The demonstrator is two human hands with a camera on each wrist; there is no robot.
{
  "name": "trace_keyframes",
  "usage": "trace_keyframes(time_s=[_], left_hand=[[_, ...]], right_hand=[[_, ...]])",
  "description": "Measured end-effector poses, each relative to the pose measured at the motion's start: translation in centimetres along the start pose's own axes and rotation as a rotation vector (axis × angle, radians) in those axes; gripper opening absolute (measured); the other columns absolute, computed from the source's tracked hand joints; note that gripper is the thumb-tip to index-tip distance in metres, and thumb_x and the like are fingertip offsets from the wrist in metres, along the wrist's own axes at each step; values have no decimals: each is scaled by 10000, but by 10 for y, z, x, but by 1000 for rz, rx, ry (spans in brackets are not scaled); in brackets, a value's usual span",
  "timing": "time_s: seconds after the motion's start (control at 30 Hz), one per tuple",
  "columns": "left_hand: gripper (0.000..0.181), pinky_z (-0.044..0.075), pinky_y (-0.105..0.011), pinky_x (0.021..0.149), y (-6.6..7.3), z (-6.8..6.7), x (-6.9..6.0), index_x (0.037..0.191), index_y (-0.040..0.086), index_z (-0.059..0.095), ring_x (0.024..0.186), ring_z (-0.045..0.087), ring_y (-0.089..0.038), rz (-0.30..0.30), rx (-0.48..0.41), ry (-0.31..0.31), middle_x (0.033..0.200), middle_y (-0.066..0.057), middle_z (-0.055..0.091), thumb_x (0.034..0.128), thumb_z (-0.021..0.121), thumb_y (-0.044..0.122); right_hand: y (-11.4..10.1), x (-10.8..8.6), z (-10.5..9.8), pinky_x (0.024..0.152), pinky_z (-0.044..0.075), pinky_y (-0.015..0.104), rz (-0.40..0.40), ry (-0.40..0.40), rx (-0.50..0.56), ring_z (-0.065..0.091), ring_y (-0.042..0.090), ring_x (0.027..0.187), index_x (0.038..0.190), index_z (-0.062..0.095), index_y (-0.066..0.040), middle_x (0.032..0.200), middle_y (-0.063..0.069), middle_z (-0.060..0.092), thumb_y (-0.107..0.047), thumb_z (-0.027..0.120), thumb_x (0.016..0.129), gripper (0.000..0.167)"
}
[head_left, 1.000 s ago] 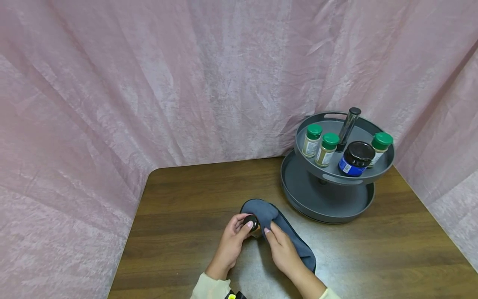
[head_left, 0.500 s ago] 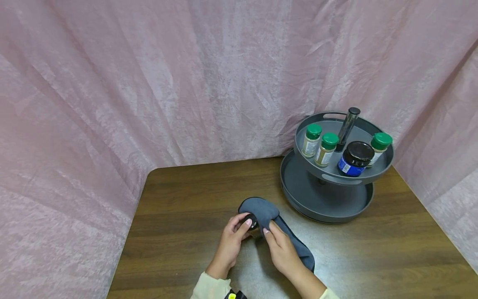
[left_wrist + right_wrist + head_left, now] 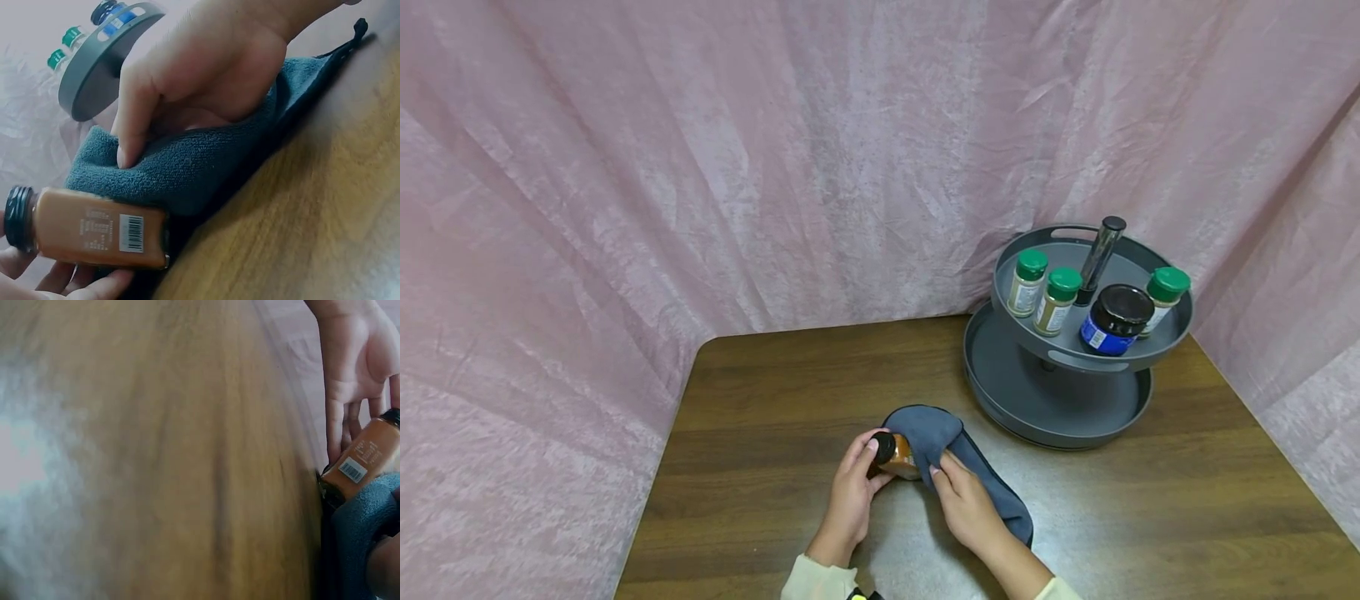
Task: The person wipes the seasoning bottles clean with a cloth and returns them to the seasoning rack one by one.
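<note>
My left hand (image 3: pixel 852 492) grips a spice jar (image 3: pixel 100 228) by its black lid (image 3: pixel 884 447). The jar lies tilted on its side, orange-brown powder inside, a barcode label facing the left wrist camera. With thumb and fingers my right hand (image 3: pixel 964 504) pinches a blue-grey cloth (image 3: pixel 925 429) with dark edging. The cloth is against the jar's side and covers part of it in the head view. From the right wrist, the jar (image 3: pixel 365 459) shows beyond the folded cloth (image 3: pixel 359 531), with the left hand's fingers behind it.
A grey two-tier turntable (image 3: pixel 1060 417) stands at the table's back right. Its upper tier carries several green-capped jars (image 3: pixel 1051 302), a blue-labelled jar with a black lid (image 3: pixel 1116 321) and a clear post with a black top (image 3: pixel 1099 260). Pink curtain (image 3: pixel 850 167) hangs behind the wooden table (image 3: pixel 760 442).
The jar has tipped so its lid points left and its orange-brown side shows. My left hand has shifted slightly left with it. My right hand stays on the cloth, almost in place.
</note>
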State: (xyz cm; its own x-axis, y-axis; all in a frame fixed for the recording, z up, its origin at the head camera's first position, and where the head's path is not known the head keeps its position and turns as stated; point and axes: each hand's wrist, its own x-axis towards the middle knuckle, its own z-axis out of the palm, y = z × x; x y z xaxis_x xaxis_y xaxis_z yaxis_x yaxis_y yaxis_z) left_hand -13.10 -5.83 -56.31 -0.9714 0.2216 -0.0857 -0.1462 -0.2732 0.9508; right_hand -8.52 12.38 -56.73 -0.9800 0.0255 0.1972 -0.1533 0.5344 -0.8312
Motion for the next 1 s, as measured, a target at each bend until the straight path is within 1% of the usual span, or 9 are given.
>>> trace_keyframes(time_s=[0.13, 0.3, 0.4, 0.47, 0.57, 0.7, 0.73, 0.83, 1.0], left_hand=[[465, 492, -461, 1028, -3, -2, -1, 1391, -18, 447, 1226, 553, -154, -14, -44, 27, 1455, -221, 445, 1083, 442, 330], [463, 510, -442, 1026, -5, 0, -1, 1336, -28, 454, 1240, 565, -201, -23, -28, 69, 1440, -232, 459, 1069, 489, 348], [486, 516, -458, 1026, -4, 3, -1, 1333, -36, 485, 1247, 568, -233, -20, 8, 89, 1419, -234, 491, 1070, 481, 373], [495, 521, -456, 1017, -4, 5, 0, 1348, -32, 501, 1235, 576, -235, -13, 36, 89, 1397, -230, 521, 1062, 500, 373], [474, 538, -371, 979, -3, 10, -1, 1369, -11, 497, 1182, 601, -199, 4, 99, 74, 1342, -216, 583, 1011, 622, 273], [538, 522, -229, 908, -4, 14, -1, 1354, 42, 531, 1128, 601, -156, 41, 181, 94, 1291, -178, 596, 879, 775, 110], [538, 517, -210, 895, -4, 15, -1, 1341, 55, 554, 1126, 595, -152, 53, 205, 106, 1282, -164, 582, 858, 790, 90], [523, 512, -203, 883, -6, 18, 0, 1302, 72, 616, 1121, 567, -165, 85, 245, 118, 1259, -165, 527, 817, 806, 37], [555, 523, -216, 879, -5, 20, -1, 1328, 42, 582, 1123, 565, -169, 79, 247, 70, 1287, -166, 558, 814, 788, 5]], right_hand=[[-1, 0, 1, 1051, 497, 395, -2, 3, -12, 573, 168, 1295, 1246, 658, -241, 1357, -71, 632, -123, 524, 1042, 271], [-4, -2, 2, 960, 500, 286, 4, 15, 19, 587, 83, 1131, 1055, 653, -233, 1175, -111, 635, -117, 523, 1044, 174], [-8, -3, 1, 958, 490, 287, 3, 15, 53, 574, 84, 1096, 971, 622, -203, 1117, -102, 612, -119, 523, 1046, 150], [-11, -4, 0, 1039, 479, 315, 7, 16, 70, 566, 77, 1187, 1018, 645, -200, 1185, -116, 619, -126, 525, 1046, 144], [-16, -6, -1, 1065, 468, 326, 11, 9, 85, 553, 72, 1218, 1077, 659, -195, 1225, -132, 611, -140, 519, 1052, 153], [-21, -7, -2, 1008, 477, 268, -10, 10, 97, 553, 48, 1144, 1084, 658, -174, 1190, -135, 602, -145, 508, 1058, 155], [-22, -7, -2, 979, 474, 247, -23, 12, 102, 549, 53, 1104, 1058, 646, -158, 1155, -118, 596, -143, 504, 1060, 143], [-24, -7, -3, 1029, 445, 192, -70, 35, 126, 553, 49, 1192, 1148, 657, -155, 1228, -97, 619, -122, 504, 1056, 182], [-28, -4, -7, 1016, 428, 176, -119, 38, 157, 545, 61, 1173, 1204, 634, -157, 1200, -72, 611, -120, 485, 1065, 207]])
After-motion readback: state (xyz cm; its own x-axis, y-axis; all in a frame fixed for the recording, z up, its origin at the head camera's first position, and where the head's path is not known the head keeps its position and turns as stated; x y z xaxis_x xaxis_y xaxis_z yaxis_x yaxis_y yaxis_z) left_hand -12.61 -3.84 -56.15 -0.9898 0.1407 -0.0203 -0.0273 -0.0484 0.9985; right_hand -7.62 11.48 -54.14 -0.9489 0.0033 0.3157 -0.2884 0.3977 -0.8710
